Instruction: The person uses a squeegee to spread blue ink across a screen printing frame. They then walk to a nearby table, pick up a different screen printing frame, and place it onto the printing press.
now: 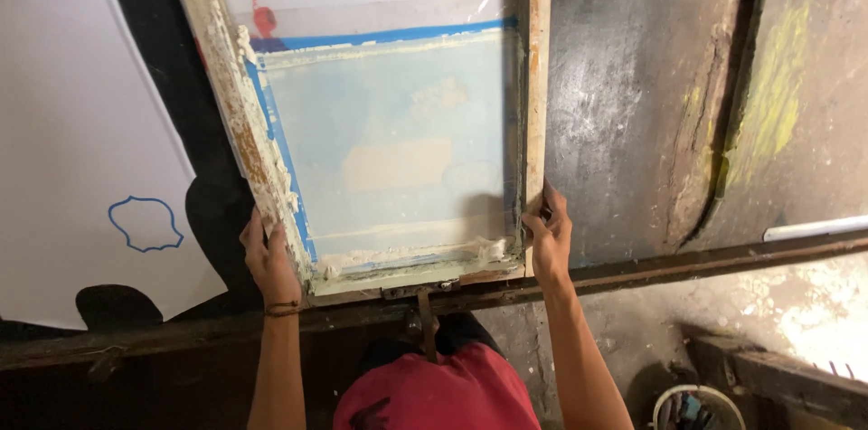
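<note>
A wooden screen-printing frame (537, 77) lies on a dark work table, its mesh taped in blue and smeared with pale, cream-coloured ink. My left hand (268, 260) grips the frame's left rail near the near corner. On the opposite side, my right hand (548, 236) clasps the right rail close to its near corner. A white sheet with grey print shows under the far part of the mesh.
A large white cut sheet (72, 141) with a blue outline drawing lies at the left. The dark worn table top (633, 104) runs to the right, with a wooden edge rail (723, 260) along the front. A bucket (698, 407) stands on the floor below right.
</note>
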